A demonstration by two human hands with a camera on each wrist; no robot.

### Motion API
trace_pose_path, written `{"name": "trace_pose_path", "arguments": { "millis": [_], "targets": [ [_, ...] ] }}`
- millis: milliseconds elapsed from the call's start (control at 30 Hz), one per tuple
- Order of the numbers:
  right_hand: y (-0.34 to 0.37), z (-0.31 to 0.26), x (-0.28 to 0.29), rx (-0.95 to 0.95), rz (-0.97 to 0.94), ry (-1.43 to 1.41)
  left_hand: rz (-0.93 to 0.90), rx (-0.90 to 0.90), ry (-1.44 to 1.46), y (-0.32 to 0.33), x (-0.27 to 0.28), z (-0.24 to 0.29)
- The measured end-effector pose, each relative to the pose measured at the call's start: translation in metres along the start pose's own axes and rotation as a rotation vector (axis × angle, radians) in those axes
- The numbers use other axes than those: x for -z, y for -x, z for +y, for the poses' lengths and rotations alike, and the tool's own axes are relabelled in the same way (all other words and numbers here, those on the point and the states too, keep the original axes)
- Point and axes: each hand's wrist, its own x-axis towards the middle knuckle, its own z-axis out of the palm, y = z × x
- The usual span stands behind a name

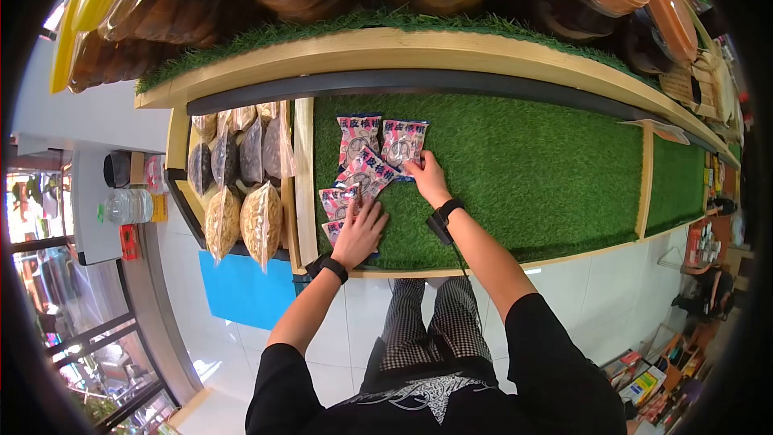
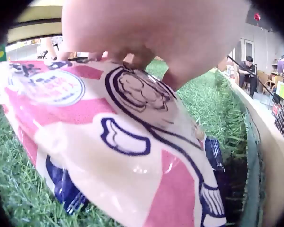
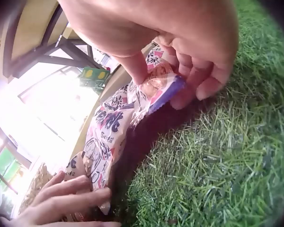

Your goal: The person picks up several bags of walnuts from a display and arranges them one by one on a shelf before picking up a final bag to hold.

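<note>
In the head view, several pink, white and navy walnut packets lie at the left end of a green turf shelf. My right hand point(image 1: 431, 181) pinches the lower edge of the upper right walnut packet point(image 1: 403, 141) between thumb and fingers; the right wrist view shows its blue end seal point(image 3: 166, 96) in that pinch. An upper left packet point(image 1: 357, 137) lies beside it, with a tilted packet point(image 1: 369, 171) overlapping below. My left hand point(image 1: 360, 234) rests over the lowest packets with fingers extended, partly hiding them. A large printed packet point(image 2: 132, 161) fills the left wrist view beneath that hand.
Left of a wooden divider point(image 1: 304, 185), clear bags of nuts point(image 1: 261, 217) and dark dried goods point(image 1: 251, 151) stand in rows. An upper shelf edge point(image 1: 403, 44) with big jars overhangs the back. Turf point(image 1: 531, 185) stretches right to another divider point(image 1: 646, 181).
</note>
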Motion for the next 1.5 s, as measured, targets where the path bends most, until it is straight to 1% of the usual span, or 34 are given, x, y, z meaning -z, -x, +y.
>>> {"name": "trace_pose_path", "arguments": {
  "millis": [33, 67, 100, 167, 200, 233, 300, 333, 367, 400, 433, 467, 500, 567, 633, 700, 733, 767, 833, 900, 967, 1033, 1100, 1133, 1167, 1233, 1267, 1300, 1367, 1400, 1433, 1500],
  "targets": [
    [0.000, -0.004, 0.002, 0.011, 0.024, 0.002, 0.035, -0.033, 0.126, 0.000, 0.004, 0.001],
    [-0.001, -0.008, 0.004, 0.010, 0.034, 0.039, 0.074, -0.028, 0.180, 0.001, 0.003, 0.001],
    [-0.003, -0.009, 0.004, 0.010, 0.025, 0.039, 0.071, -0.021, 0.179, 0.000, 0.007, 0.001],
    [-0.005, -0.009, 0.003, 0.207, 0.211, 0.541, 0.163, 0.198, 0.302, 0.001, 0.017, 0.001],
    [-0.006, -0.010, 0.002, 0.166, 0.192, 0.470, 0.228, 0.318, 0.384, 0.002, 0.022, -0.003],
    [-0.006, -0.012, 0.002, 0.168, 0.185, 0.468, 0.304, 0.433, 0.347, 0.006, 0.015, -0.005],
    [-0.004, -0.017, 0.002, 0.048, 0.146, 0.133, 0.425, 0.671, 0.400, 0.012, 0.008, -0.013],
    [0.003, -0.021, -0.002, 0.154, 0.349, 0.394, 0.422, 0.675, 0.399, 0.016, 0.005, -0.017],
    [0.011, -0.024, -0.004, 0.154, 0.345, 0.393, 0.443, 0.748, 0.442, 0.020, 0.002, -0.023],
    [0.020, -0.028, -0.005, 0.289, 0.355, 0.417, 0.465, 0.820, 0.485, 0.023, 0.001, -0.026],
    [0.027, -0.028, -0.008, 0.427, 0.365, 0.441, 0.467, 0.821, 0.485, 0.023, 0.000, -0.026],
    [0.035, -0.027, -0.017, 0.440, 0.263, 0.432, 0.449, 0.802, 0.514, 0.024, -0.001, -0.026],
    [0.044, -0.031, -0.025, 0.240, 0.018, 0.324, 0.432, 0.784, 0.544, 0.024, -0.002, -0.026],
    [0.056, -0.024, -0.045, 0.195, -0.011, 0.330, 0.398, 0.764, 0.556, 0.022, -0.003, -0.020],
    [0.054, -0.024, -0.050, 0.162, -0.039, 0.277, 0.358, 0.714, 0.567, 0.019, -0.008, -0.014],
    [0.047, -0.023, -0.050, 0.472, 0.069, 0.346, 0.410, 0.665, 0.639, 0.018, -0.014, -0.012],
    [0.048, -0.033, -0.044, 0.476, 0.003, 0.360, 0.403, 0.644, 0.617, 0.017, -0.013, -0.010],
    [0.046, -0.040, -0.041, 0.474, 0.004, 0.361, 0.399, 0.623, 0.598, 0.016, -0.011, -0.008],
    [0.041, -0.045, -0.039, 0.484, -0.093, 0.434, 0.410, 0.604, 0.591, 0.014, -0.014, -0.008],
    [0.036, -0.044, -0.039, 0.477, -0.126, 0.404, 0.421, 0.589, 0.582, 0.013, -0.013, -0.008],
    [0.033, -0.043, -0.039, 0.461, -0.221, 0.363, 0.399, 0.573, 0.605, 0.012, -0.009, -0.009],
    [0.031, -0.042, -0.036, 0.454, -0.213, 0.382, 0.386, 0.560, 0.571, 0.013, -0.011, -0.011],
    [0.032, -0.044, -0.027, 0.571, 0.031, 0.541, 0.369, 0.541, 0.535, 0.014, -0.011, -0.010],
    [0.033, -0.049, -0.021, 0.473, 0.105, 0.574, 0.378, 0.576, 0.482, 0.015, -0.011, -0.008],
    [0.031, -0.051, -0.016, 0.471, 0.105, 0.574, 0.385, 0.614, 0.430, 0.016, -0.012, -0.006],
    [0.024, -0.052, -0.009, 0.563, 0.321, 0.815, 0.377, 0.585, 0.406, 0.020, -0.011, -0.001],
    [0.018, -0.042, -0.008, 0.568, 0.229, 0.843, 0.377, 0.557, 0.381, 0.021, -0.010, 0.000],
    [0.017, -0.037, -0.004, 0.565, 0.229, 0.843, 0.377, 0.530, 0.356, 0.022, -0.010, 0.001],
    [0.015, -0.028, 0.002, 0.663, 0.141, 0.929, 0.376, 0.538, 0.381, 0.023, -0.013, 0.003],
    [0.016, -0.025, 0.006, 0.658, 0.096, 0.949, 0.375, 0.578, 0.401, 0.024, -0.013, 0.004],
    [0.017, -0.021, 0.005, 0.659, 0.097, 0.951, 0.375, 0.618, 0.421, 0.025, -0.013, 0.005],
    [0.020, -0.019, 0.006, 0.652, 0.061, 0.923, 0.378, 0.619, 0.456, 0.028, -0.010, 0.009]
  ]
}}
